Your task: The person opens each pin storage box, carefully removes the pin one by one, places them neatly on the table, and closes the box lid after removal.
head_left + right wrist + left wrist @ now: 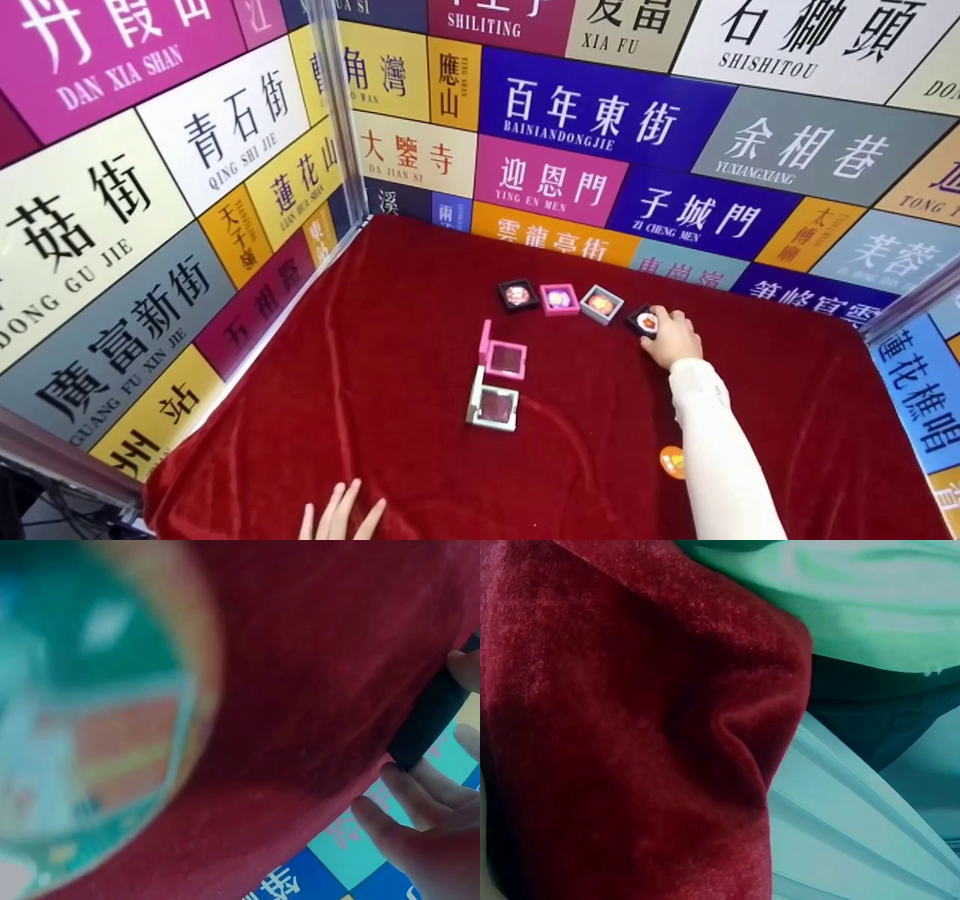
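Observation:
My right hand [673, 339] pinches a small black square box [643, 321] with a round white-and-red piece in it, at the right end of a row. In the right wrist view, the thumb and fingers of that hand [435, 832] are at opposite ends of the box's dark side [431, 716]. To its left are a grey box [601, 304], a pink box [559, 299] and another black box [517, 295], each showing a round patterned piece. My left hand [341, 516], fingers spread and extended, is at the near edge of the red cloth [420, 480], holding nothing.
Mid-table stand a pink box [506, 358] and a pale green box [493, 407], lids raised. An orange round sticker [673, 462] lies beside my right sleeve [724, 450]. Sign-covered panels [600, 112] border the table. A blurred round shiny thing [97, 712] fills the right wrist view's left side.

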Available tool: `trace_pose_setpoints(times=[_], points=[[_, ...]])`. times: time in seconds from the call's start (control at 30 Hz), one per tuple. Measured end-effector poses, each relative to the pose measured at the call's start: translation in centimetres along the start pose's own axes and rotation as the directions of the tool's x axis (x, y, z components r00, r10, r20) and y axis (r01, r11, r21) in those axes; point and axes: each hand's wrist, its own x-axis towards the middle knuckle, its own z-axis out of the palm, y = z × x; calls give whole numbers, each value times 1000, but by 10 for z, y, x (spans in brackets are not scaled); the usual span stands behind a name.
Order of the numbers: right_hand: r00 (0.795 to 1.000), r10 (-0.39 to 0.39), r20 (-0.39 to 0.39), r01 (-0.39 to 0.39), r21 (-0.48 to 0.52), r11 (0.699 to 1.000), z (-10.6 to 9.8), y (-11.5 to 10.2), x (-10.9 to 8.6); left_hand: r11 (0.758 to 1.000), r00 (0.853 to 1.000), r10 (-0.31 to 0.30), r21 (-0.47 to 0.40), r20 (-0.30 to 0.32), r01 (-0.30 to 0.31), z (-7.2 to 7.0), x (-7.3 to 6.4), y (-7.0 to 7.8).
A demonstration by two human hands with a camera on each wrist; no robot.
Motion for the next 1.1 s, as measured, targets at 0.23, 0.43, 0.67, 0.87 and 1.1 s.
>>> trace_pose_setpoints(times=[0.23,0.43,0.67,0.87,1.1], points=[[992,-110,-67,110,-2,994,-22,0,-13,987,980,-135,-69,150,146,-14,10,8],[947,-288,-140,292,12,956,-50,-18,-42,926,948,-299,-207,111,316,-17,40,23],[856,-474,-205,482,-16,876,-69,-43,-125,853,945,-284,-407,162,326,-24,81,36],[820,-525,-228,530,-45,847,-74,-56,-175,824,945,-274,-463,176,325,-23,93,38],[803,-549,-232,557,-34,830,-89,-76,-182,826,968,-102,-523,230,211,-14,153,30]])
